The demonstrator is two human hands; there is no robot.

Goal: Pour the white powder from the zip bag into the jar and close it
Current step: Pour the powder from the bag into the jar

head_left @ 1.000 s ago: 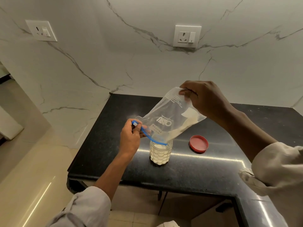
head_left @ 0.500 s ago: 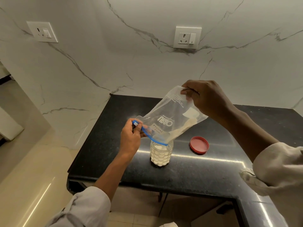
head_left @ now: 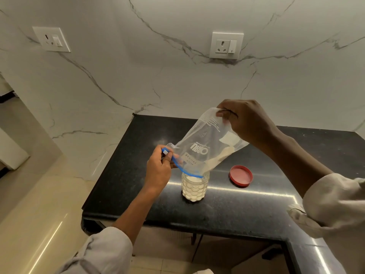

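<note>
The zip bag (head_left: pixel 205 147) hangs tilted in the middle of the frame, its blue zip mouth (head_left: pixel 184 169) lowered onto the rim of the jar (head_left: pixel 194 186), which stands on the black desk (head_left: pixel 227 206) just below centre. The bag is thin, clear, floppy film; it looks nearly empty and so very light, with only a streak of white powder (head_left: pixel 219 158) clinging along its lower edge. Such film has no stiffness of its own, so it probably needs holding at two ends: the closed bottom corner to lift it, and the firmer zip strip to steer the mouth. That strip is the best place to take hold, since it keeps the opening shaped.

The right hand (head_left: pixel 245 121), upper right of centre, pinches the raised bottom edge of the bag between curled fingers and thumb, wrist bent downward, forearm running to the lower right. The left hand (head_left: pixel 159 171), left of the jar, pinches the blue strip near its white slider, fingers curled, forearm rising from the lower left.

The jar is faceted clear plastic, already full of powder almost to the rim, so it is likely bottom-heavy and steady, though nothing holds it. Its red lid (head_left: pixel 241 176) lies on the desk to the right, near the jar but apart.
</note>
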